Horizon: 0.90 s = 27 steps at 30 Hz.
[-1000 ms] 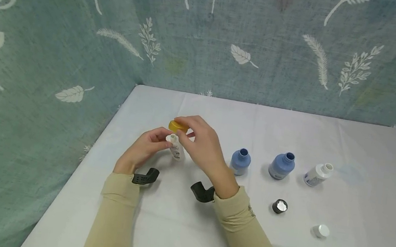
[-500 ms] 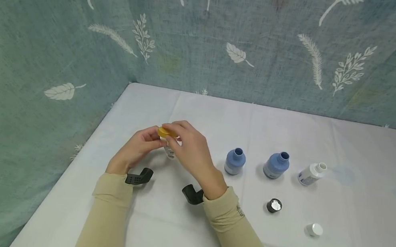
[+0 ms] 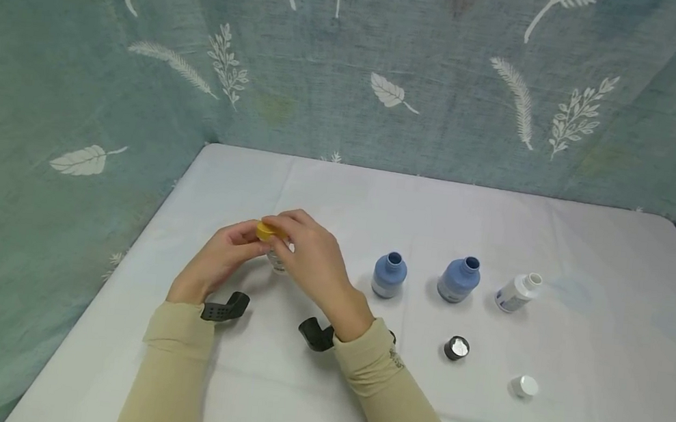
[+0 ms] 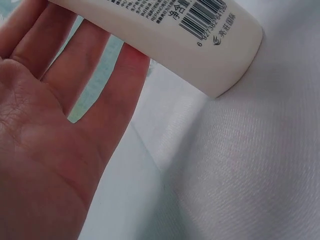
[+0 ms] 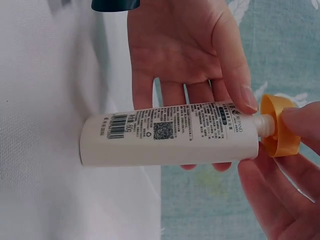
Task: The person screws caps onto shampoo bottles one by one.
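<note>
A white bottle (image 5: pixel 175 150) with printed text and a barcode is held by my left hand (image 3: pixel 215 256), its thumb near the shoulder and its fingers behind. The base of the bottle (image 4: pixel 220 55) meets the white cloth in the left wrist view. At the other end, my right hand (image 3: pixel 314 257) pinches a yellow cap (image 5: pixel 287 142) between thumb and fingers. The bottle's narrow neck (image 5: pixel 265 125) reaches into the cap, and part of its thread still shows. From the head view, the cap and right fingers hide most of the bottle.
To the right stand two blue open bottles (image 3: pixel 390 275) and a white open bottle (image 3: pixel 517 293). A black cap (image 3: pixel 456 348) and a white cap (image 3: pixel 525 387) lie nearer the front. Behind the white table (image 3: pixel 436 214) hangs a green leaf-patterned cloth (image 3: pixel 353 68).
My right hand has lowered the yellow cap from above the bottle's open neck onto it. The left hand keeps its hold. The head view has shifted slightly, moving everything left in frame.
</note>
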{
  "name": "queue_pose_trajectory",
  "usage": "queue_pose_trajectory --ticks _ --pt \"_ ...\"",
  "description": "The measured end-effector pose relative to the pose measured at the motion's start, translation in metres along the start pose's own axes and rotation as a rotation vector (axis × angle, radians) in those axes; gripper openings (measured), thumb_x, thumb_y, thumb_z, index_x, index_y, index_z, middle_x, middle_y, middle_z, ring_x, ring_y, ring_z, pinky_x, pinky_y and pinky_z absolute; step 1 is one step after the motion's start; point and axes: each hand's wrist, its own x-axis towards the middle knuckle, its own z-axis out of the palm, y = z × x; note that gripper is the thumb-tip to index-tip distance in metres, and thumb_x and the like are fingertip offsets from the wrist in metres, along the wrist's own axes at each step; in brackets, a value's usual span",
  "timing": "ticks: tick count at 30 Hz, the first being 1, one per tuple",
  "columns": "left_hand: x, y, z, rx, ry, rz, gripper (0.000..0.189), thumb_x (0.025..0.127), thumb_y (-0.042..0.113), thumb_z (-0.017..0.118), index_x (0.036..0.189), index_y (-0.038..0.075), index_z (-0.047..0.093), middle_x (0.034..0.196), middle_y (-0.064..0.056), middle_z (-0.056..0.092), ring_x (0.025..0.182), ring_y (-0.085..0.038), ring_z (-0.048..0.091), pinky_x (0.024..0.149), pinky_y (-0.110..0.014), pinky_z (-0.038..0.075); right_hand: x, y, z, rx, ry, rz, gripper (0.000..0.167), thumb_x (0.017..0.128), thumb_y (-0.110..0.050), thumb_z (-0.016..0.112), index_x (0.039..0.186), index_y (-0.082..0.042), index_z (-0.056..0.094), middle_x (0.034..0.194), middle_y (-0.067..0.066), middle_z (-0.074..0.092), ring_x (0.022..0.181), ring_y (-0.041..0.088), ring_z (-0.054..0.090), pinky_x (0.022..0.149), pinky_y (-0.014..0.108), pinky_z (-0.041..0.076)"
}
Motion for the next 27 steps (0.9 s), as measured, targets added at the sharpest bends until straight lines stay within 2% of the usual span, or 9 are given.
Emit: queue_pose_trajectory --ticks 5,10,16,23,27 --pt "0.002 0.002 -0.002 0.001 0.012 -0.006 0.034 0.087 0.018 0.059 0.117 0.003 0.057 0.118 -0.006 0.057 0.115 -0.021 0.044 0.094 -0.031 0.035 0.003 0.0 0.0 -0.027 0.012 -0.016 0.026 0.085 -0.021 0.061 0.111 -0.019 0.063 0.105 -0.008 0.055 0.081 0.001 0.051 0.066 0.014 0.04" --pt "0.006 0.002 -0.002 0.011 0.001 0.001 0.035 0.087 0.019 0.059 0.119 0.004 0.056 0.121 -0.007 0.054 0.116 -0.021 0.043 0.094 -0.032 0.035 0.004 0.002 0.0 -0.047 0.051 -0.017 0.025 0.084 -0.021 0.062 0.109 -0.02 0.064 0.104 -0.008 0.053 0.078 0.001 0.05 0.064 0.014 0.04" --pt "0.001 0.005 -0.008 0.037 0.033 -0.007 0.037 0.086 0.021 0.06 0.12 0.005 0.055 0.122 -0.009 0.053 0.115 -0.022 0.044 0.092 -0.029 0.037 0.008 -0.002 0.006 -0.064 0.04 -0.006 0.026 0.084 -0.022 0.063 0.11 -0.02 0.062 0.102 -0.008 0.052 0.079 0.001 0.05 0.064 0.012 0.04" --pt "-0.002 0.0 -0.005 0.039 0.0 -0.005 0.038 0.088 0.021 0.058 0.123 0.007 0.053 0.124 -0.008 0.051 0.117 -0.021 0.042 0.095 -0.033 0.035 0.0 -0.003 0.004 -0.062 0.015 0.053 0.025 0.084 -0.025 0.062 0.109 -0.021 0.062 0.1 -0.008 0.051 0.078 0.0 0.048 0.062 0.014 0.039" --pt "-0.002 -0.004 -0.002 0.056 -0.007 -0.002 0.038 0.088 0.021 0.058 0.123 0.008 0.053 0.125 -0.007 0.052 0.118 -0.02 0.042 0.094 -0.031 0.035 -0.004 -0.002 0.004 -0.054 0.016 0.081 0.021 0.087 -0.021 0.056 0.108 -0.021 0.062 0.099 -0.009 0.051 0.078 0.001 0.049 0.063 0.015 0.04"
